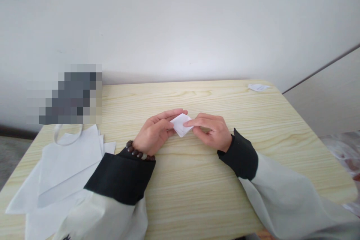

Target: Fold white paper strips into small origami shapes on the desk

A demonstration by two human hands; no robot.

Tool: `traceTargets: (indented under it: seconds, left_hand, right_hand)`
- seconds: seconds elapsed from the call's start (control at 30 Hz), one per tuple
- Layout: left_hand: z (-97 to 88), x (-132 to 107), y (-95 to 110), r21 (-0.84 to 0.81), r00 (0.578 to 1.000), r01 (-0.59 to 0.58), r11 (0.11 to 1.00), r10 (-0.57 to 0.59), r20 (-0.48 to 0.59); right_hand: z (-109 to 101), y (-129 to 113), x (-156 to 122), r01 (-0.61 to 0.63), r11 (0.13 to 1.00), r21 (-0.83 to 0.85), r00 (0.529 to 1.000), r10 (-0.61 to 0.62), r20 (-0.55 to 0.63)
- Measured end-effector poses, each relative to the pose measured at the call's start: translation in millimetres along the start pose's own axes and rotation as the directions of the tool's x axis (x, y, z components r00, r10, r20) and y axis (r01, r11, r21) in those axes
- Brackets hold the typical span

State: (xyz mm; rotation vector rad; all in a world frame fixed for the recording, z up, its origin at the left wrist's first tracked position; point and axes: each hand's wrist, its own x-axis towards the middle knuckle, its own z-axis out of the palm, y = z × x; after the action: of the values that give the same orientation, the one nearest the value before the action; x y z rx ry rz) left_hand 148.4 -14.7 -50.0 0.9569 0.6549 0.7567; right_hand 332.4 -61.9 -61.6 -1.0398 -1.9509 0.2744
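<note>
A small folded piece of white paper (pixel 180 125) lies on the light wooden table (pixel 197 180), held between both hands near the table's middle. My left hand (pixel 156 132) rests on its side with fingers curled along the paper's left edge, gripping it. My right hand (pixel 210 129) pinches the paper's right corner with forefinger stretched over it. A dark bead bracelet (pixel 139 153) circles my left wrist. Both sleeves are pale with black cuffs.
Several white paper sheets (pixel 64 168) are stacked at the table's left front, with a thin white loop (pixel 67 135) on top. A blurred-out dark object (pixel 71 95) stands at the back left. A small paper scrap (pixel 258 87) lies at the back right corner. A wall lies behind.
</note>
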Motion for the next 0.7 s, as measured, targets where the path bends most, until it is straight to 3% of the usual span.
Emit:
traceTargets:
  seconds: [0.23, 0.37, 0.53, 0.7]
  left_hand:
    - [0.3, 0.9, -4.8, 0.097, 0.999, -0.038, 0.995, 0.041, -0.029]
    - [-1.6, 0.1, -6.1, 0.143, 0.997, -0.067, 0.987, 0.07, -0.014]
    - [-1.9, 0.8, -6.8, 0.089, 0.998, -0.055, 0.994, 0.056, -0.006]
    - [-1.9, 2.2, -6.3, 0.045, 0.999, -0.052, 0.998, 0.052, 0.006]
  right_hand:
    - [-2.7, -1.4, 1.2, -0.006, 1.0, 0.003, 1.0, 0.006, 0.0]
    - [-2.0, -1.7, 0.7, -0.108, 0.994, 0.007, 0.993, 0.109, -0.034]
    - [1.0, -0.8, -2.3, -0.188, 0.981, 0.036, 0.982, 0.189, -0.013]
    - [1.9, -1.7, -3.1, -0.165, 0.985, 0.049, 0.985, 0.168, -0.049]
